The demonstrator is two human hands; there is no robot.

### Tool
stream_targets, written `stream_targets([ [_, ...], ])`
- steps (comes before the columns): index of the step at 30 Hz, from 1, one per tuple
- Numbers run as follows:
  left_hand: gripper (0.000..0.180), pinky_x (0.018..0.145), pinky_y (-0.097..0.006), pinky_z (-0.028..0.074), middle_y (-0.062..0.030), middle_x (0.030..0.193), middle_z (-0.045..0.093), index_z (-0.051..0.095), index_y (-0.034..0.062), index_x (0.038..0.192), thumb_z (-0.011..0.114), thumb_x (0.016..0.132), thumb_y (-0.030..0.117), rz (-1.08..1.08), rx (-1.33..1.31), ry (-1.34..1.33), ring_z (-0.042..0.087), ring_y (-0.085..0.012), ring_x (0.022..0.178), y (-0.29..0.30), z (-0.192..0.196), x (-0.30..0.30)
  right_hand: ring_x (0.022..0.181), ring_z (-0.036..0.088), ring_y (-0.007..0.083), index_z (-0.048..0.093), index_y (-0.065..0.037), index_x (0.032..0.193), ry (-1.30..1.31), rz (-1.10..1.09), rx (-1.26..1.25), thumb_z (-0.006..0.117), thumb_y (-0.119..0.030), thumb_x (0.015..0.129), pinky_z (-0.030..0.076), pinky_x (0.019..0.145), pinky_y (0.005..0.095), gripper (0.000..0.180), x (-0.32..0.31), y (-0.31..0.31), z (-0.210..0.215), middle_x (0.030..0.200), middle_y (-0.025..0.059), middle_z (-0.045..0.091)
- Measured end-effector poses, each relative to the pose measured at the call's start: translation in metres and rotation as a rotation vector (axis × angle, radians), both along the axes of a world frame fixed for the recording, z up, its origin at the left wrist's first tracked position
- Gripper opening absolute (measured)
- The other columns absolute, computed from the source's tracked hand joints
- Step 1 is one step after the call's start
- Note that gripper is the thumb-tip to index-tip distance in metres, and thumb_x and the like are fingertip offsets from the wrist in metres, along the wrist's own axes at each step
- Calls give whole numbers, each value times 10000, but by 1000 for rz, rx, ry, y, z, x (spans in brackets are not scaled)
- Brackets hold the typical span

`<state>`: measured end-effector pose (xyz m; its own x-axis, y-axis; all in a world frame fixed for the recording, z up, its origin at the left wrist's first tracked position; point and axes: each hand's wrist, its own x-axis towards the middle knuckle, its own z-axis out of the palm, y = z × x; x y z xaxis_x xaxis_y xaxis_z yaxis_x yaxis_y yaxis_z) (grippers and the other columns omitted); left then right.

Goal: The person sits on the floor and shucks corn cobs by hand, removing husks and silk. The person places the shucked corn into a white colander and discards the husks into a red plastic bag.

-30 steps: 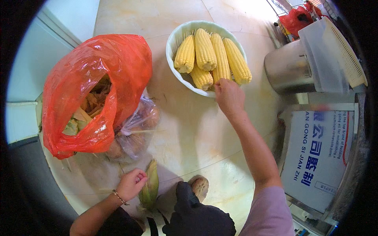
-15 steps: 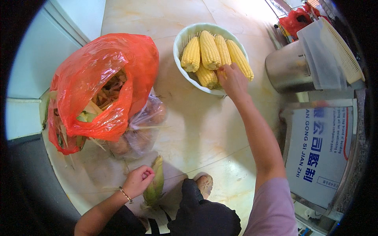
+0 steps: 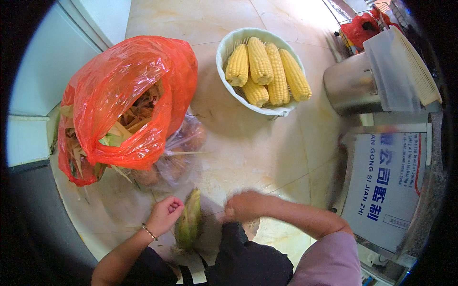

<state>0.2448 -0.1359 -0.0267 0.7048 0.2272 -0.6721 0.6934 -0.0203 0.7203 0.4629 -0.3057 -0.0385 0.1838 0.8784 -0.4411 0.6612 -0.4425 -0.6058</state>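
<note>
- The left hand (image 3: 164, 215) is curled, its fingers folded in against the husk of an unhusked corn ear (image 3: 189, 225); it holds the ear upright from the ear's left side, a thin bracelet on the wrist.
- The left forearm comes up from the lower edge, angled toward the ear.
- The right hand (image 3: 242, 207) is blurred; its fingers look bunched together just to the right of the ear's tip, but I cannot tell whether they pinch any husk or touch the ear at all.
- The right forearm lies almost level, reaching in from the right toward the ear.
- The ear stands on the pale stone floor (image 3: 248, 148), between both hands.
- Beyond the ear, up and to the left, an orange plastic bag (image 3: 129, 100) bulges with stripped husks.
- Well beyond the ear, up and to the right, a pale green basket (image 3: 229, 88) holds peeled yellow cobs (image 3: 267, 71).
</note>
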Motion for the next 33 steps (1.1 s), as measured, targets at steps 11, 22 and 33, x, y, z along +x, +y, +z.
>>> stream_targets([
  [11, 106, 554, -219, 437, 8, 693, 582, 597, 9, 885, 617, 843, 104, 43, 25, -79, 498, -42, 593, -11, 13, 5, 1052, 526, 373, 400, -4, 1274, -807, -789, 16, 583, -475, 812, 479, 828, 459, 684, 197, 101, 34, 1171, 238, 476],
  [22, 105, 534, -209, 437, 15, 747, 571, 572, 34, 935, 585, 891, 128, 222, -271, -94, 519, -50, 611, 1, 10, 13, 850, 608, 167, 517, -45, 1150, 565, -1159, 459, 407, -499, 912, 493, 669, 330, 524, 124, -2, 55, 951, 75, 625],
  [33, 483, 712, -260, 479, -54, 1118, 549, 421, 64, 1301, 455, 949, 392, 512, -488, -274, 560, -115, 888, -2, 17, 64, 832, 621, 339, 291, -25, 1348, 1908, -931, 287, 690, -420, 700, 553, 692, 432, 857, -72, -40, 19, 1123, 229, 531],
])
